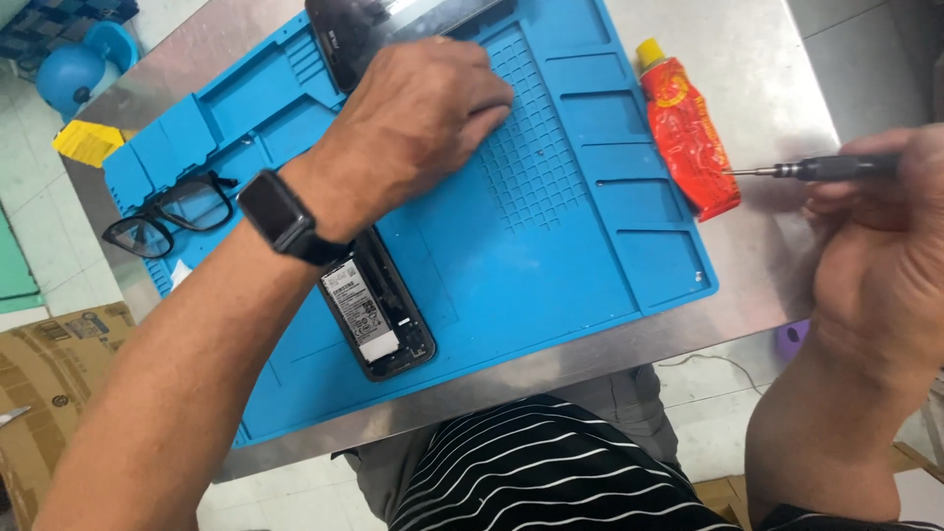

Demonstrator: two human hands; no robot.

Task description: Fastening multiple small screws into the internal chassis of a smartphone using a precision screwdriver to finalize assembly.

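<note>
Left hand [418,123]: laid palm down on the blue mat [551,265], fingers [487,98] pressed together over its gridded part, nothing seen to be gripped.
Right hand [880,246]: held off the mat's right edge, fingers closed around a small screwdriver [816,169].
Screwdriver tip: pointed at the red tube [688,133] beside the mat.
Opened phone [379,310]: laid on the mat, under the left wrist.
Glasses [167,216]: on the mat's left edge.
Mat: spread on the steel bench [757,59].

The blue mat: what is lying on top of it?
On the blue mat: an opened phone, black glasses, a dark screen panel and the left hand, which hides whatever lies beneath.
</note>
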